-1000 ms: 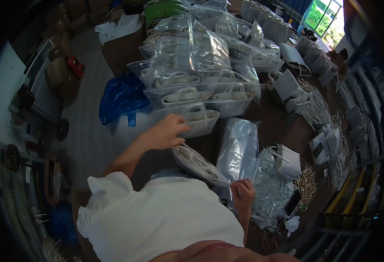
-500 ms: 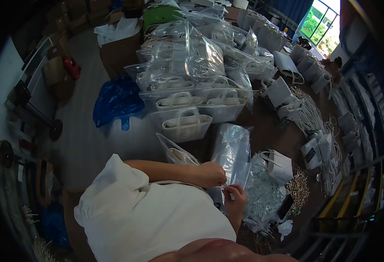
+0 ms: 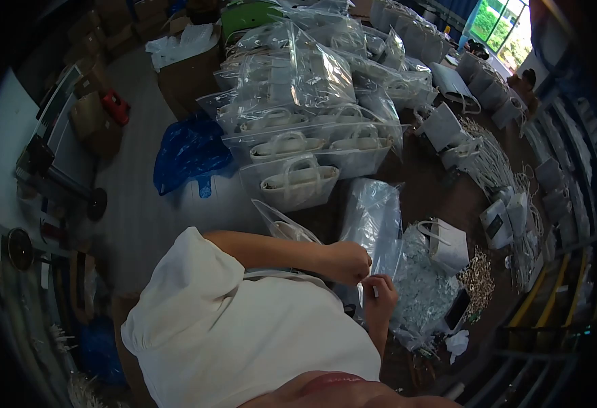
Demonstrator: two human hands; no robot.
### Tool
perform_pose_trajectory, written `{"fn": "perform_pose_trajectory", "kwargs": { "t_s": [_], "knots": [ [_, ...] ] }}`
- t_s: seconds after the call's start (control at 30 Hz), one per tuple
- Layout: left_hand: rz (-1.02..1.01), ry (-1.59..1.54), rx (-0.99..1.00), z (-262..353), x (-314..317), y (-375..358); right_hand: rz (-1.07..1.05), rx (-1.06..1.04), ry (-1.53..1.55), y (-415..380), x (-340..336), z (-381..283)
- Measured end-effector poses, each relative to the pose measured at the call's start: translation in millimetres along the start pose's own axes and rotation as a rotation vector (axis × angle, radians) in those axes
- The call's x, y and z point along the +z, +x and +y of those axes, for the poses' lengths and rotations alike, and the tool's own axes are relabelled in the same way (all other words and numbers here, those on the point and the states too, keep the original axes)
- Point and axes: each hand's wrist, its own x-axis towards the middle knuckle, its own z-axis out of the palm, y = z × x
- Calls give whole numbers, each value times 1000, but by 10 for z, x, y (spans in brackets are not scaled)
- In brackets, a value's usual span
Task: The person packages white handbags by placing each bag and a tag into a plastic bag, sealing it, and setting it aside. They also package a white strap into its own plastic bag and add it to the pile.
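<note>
My left hand (image 3: 344, 262) is closed in a pinch at the near end of a stack of clear plastic bags (image 3: 372, 211). Just to its right and nearer my body, my right hand (image 3: 380, 297) has curled fingers, its tips almost meeting the left. Whatever sits between the fingertips is too small to make out. Under both hands shows more clear plastic. A white handbag in a clear bag (image 3: 291, 231) lies beyond my left forearm, partly hidden by it. Right of the plastic stack stands a small white handbag (image 3: 446, 246) with a raised handle.
Bagged white handbags (image 3: 300, 182) are piled high ahead. Right of my hands lie crumpled clear wrappers (image 3: 417, 289), gold-coloured small parts (image 3: 477, 282) and a dark phone-like object (image 3: 457, 309). White straps (image 3: 492, 160) spread along the right. A blue plastic bag (image 3: 191, 155) lies left.
My view has shifted slightly, so the scene sits a little differently. Both hands have stayed close together, and they have risen a little over the near end of the plastic stack.
</note>
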Motion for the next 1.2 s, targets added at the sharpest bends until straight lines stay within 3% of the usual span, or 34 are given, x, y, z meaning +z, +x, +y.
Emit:
{"fn": "perform_pose_trajectory", "kwargs": {
  "t_s": [0.13,0.27,0.47,0.67,0.9,0.97,1.0,1.07,1.1,1.13,1.17,1.2],
  "knots": [
    [213,88,66,-168,-12,-201,69,-8,-22,4,18,14],
    [206,233,79,-374,-312,-586,148,41,16,56,2,83],
    [230,255,-127,-503,-858,-1318,166,158,41,104,-69,173],
    [291,209,-331,-519,-963,-1681,133,179,45,118,-101,255],
    [255,452,-205,-560,-928,-1727,73,191,72,78,-141,271],
    [318,99,-570,-660,-821,-1794,92,248,139,8,-106,291],
    [316,103,-564,-723,-751,-1805,99,246,138,-69,-86,368],
    [459,-895,-379,-899,-550,-1808,138,390,319,-226,-55,569],
    [332,-715,-385,-1023,-329,-1827,142,375,321,-235,-45,565],
    [204,-529,-391,-1116,-117,-1802,224,501,470,-245,-24,548],
    [221,-644,-381,-1103,56,-1648,307,628,621,-267,4,535],
    [236,-762,-371,-1078,178,-1453,313,616,626,-322,27,571]
  ]
}}
